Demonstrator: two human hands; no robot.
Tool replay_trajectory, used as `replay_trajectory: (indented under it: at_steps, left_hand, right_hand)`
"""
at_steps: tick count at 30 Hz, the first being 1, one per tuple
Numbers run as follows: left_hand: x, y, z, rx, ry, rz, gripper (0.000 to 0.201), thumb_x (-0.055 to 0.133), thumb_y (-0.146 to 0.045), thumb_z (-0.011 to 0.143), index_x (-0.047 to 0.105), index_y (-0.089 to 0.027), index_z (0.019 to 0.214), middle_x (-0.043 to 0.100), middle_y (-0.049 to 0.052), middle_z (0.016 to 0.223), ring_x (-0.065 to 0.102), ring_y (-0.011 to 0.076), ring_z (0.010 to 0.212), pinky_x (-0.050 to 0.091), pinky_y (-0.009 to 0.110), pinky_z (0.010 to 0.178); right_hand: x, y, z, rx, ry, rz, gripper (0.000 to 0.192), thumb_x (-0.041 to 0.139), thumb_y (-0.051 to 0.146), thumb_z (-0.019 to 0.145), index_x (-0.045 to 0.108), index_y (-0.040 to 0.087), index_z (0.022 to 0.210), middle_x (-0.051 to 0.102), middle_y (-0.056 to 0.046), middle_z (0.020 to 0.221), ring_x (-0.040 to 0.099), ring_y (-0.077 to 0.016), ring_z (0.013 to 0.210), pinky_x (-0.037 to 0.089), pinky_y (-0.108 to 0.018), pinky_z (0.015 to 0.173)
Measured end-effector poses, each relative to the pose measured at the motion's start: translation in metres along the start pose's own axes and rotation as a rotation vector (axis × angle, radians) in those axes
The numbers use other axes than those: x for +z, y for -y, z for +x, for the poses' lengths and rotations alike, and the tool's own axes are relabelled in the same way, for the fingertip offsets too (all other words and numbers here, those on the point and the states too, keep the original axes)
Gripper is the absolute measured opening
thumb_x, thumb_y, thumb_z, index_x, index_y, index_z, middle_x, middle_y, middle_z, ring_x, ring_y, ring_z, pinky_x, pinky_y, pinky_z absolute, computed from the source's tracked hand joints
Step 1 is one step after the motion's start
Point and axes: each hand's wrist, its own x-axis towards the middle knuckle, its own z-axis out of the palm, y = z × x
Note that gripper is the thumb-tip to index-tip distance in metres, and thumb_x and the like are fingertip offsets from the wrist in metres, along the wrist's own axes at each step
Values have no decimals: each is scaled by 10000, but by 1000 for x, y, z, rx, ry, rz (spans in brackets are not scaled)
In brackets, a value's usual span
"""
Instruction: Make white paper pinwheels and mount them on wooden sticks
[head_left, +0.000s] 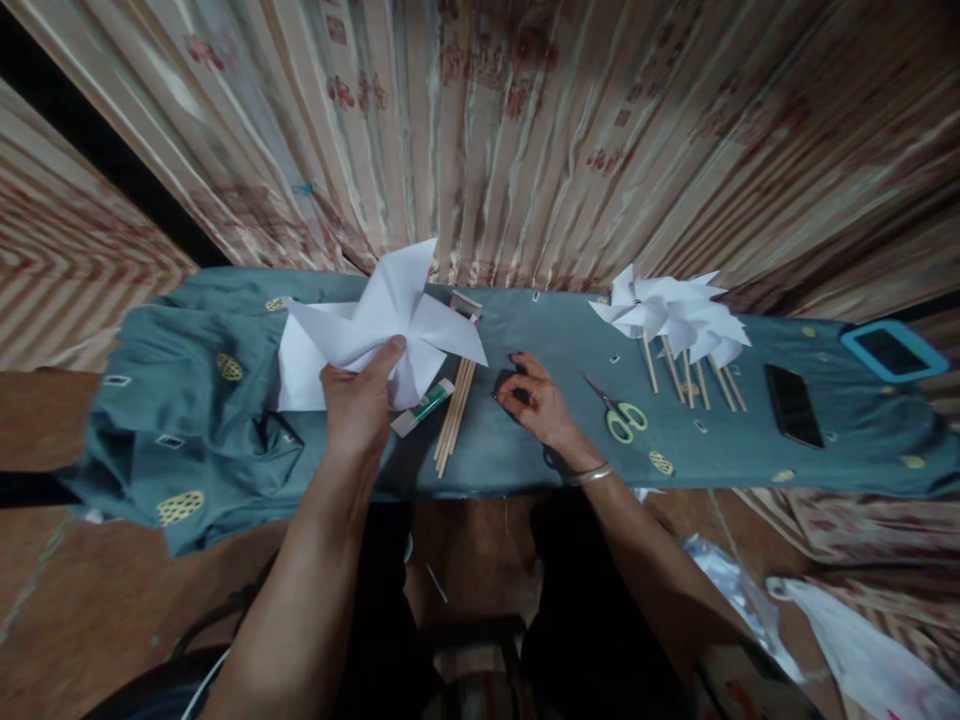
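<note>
The right hand (546,405), metal bangle (592,474) at its wrist, hovers half-curled over smooth teal cloth (540,465); whether it pinches something tiny, I cannot tell. Straight wooden sticks (454,420) lie beside it. The left hand (358,395) grips a crisp white paper pinwheel (391,300) above a flat sheet (298,382), the fingers hidden beneath. Beyond hangs a pleated curtain (480,150), cut off above

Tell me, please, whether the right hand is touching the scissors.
Apart: the head view shows a strip of bare green cloth between the right hand and the scissors.
</note>
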Motion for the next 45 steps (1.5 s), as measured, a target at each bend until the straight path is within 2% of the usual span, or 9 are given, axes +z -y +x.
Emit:
replay_trajectory:
  at_steps: [6, 10, 13, 17, 22, 27, 32, 37, 45]
  left_hand:
    - [20, 11, -14, -32, 65, 8, 215, 827, -254, 558, 686, -191, 706, 745, 33, 767, 721, 247, 896, 606, 350, 811]
    - [28, 17, -15, -33, 83, 13, 179, 818, -249, 575, 681, -188, 674, 742, 37, 743, 725, 245, 878, 612, 346, 797]
    - [33, 21, -14, -27, 91, 20, 171, 822, -242, 582, 683, -193, 668, 747, 34, 748, 726, 249, 886, 613, 353, 819]
    - [39, 24, -11, -17, 84, 53, 186, 832, -271, 597, 695, -212, 707, 753, 22, 758, 720, 257, 941, 608, 377, 874]
    - [44, 28, -11, 1, 96, 36, 183, 830, -248, 605, 695, -211, 724, 755, 26, 777, 718, 250, 959, 598, 375, 894]
    - [48, 30, -12, -35, 84, 43, 185, 831, -243, 586, 687, -204, 695, 746, 21, 757, 718, 250, 952, 600, 361, 870]
    - [48, 30, -13, 3, 115, 24, 170, 827, -250, 601, 677, -204, 669, 742, 18, 743, 721, 245, 931, 596, 359, 884]
    - [47, 27, -13, -23, 90, 46, 181, 828, -223, 597, 688, -206, 711, 745, 17, 751, 718, 252, 958, 603, 368, 869]
    - [45, 30, -11, -29, 109, 28, 156, 815, -196, 600, 689, -205, 690, 749, 9, 787, 720, 238, 944, 603, 347, 871]
  right_hand:
    - [-4, -10, -14, -71, 14, -38, 60, 680, 183, 784, 724, 223, 791, 549, -72, 1408, 379, -308, 1431, 326, -563, 1147]
    - [-11, -12, -13, -77, -26, -93, 59, 667, 174, 791, 717, 197, 811, 551, -110, 1405, 399, -323, 1412, 349, -547, 1141]
    - [-22, -6, -12, -81, -55, -137, 139, 597, 179, 851, 715, 188, 922, 641, -132, 1280, 531, -298, 1291, 418, -508, 1093]
    - [-29, 13, -16, -93, -70, -134, 242, 487, 211, 945, 686, 213, 1083, 720, -90, 1141, 657, -234, 1097, 502, -401, 998]
    - [-17, 28, -23, -159, 10, -167, 215, 502, 216, 950, 695, 166, 1031, 751, -108, 962, 682, -257, 898, 533, -398, 861]
    - [-3, 22, -23, -157, 1, -143, 168, 551, 233, 931, 707, 201, 985, 705, -111, 1106, 634, -264, 1050, 496, -427, 966]
    - [2, 9, -15, -80, -23, -65, 125, 597, 222, 894, 714, 195, 861, 673, -121, 1183, 617, -259, 1132, 477, -433, 1019]
    - [-6, 2, -12, -59, 22, -21, 127, 586, 197, 877, 705, 207, 836, 671, -114, 1189, 593, -258, 1199, 456, -443, 1049]
    - [-20, -3, -17, -90, 70, -79, 139, 580, 184, 882, 715, 217, 887, 669, -91, 1189, 619, -251, 1131, 477, -440, 1029]
